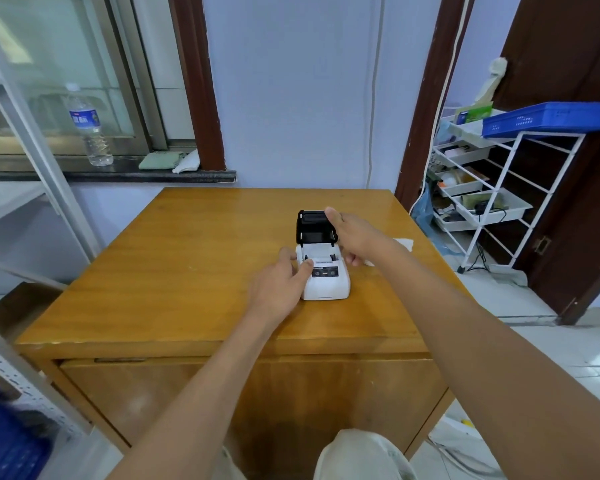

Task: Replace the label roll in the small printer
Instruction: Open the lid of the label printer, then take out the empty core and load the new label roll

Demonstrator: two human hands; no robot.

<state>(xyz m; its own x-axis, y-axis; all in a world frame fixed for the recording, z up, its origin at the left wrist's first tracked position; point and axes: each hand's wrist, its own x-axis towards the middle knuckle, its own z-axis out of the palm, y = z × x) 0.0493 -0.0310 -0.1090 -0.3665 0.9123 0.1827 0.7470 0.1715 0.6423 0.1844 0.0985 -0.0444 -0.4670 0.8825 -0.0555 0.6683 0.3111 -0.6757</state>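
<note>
A small white printer (328, 284) sits near the middle of the wooden table (174, 271). Its black lid (312, 226) stands open and upright at the back. Inside, the white roll bay shows between two black guides; whether a roll lies in it I cannot tell. My left hand (280, 284) grips the printer's left side, thumb on its top front edge. My right hand (355, 237) holds the right edge of the open lid, thumb at the lid's top corner. A white piece (404, 244), partly hidden behind my right wrist, lies on the table to the right.
A water bottle (90, 128) and folded cloths (168, 160) rest on the dark window sill at the back left. A white wire rack (492, 199) with trays and a blue crate (551, 118) stands at the right. Grey shelving (32, 161) borders the left.
</note>
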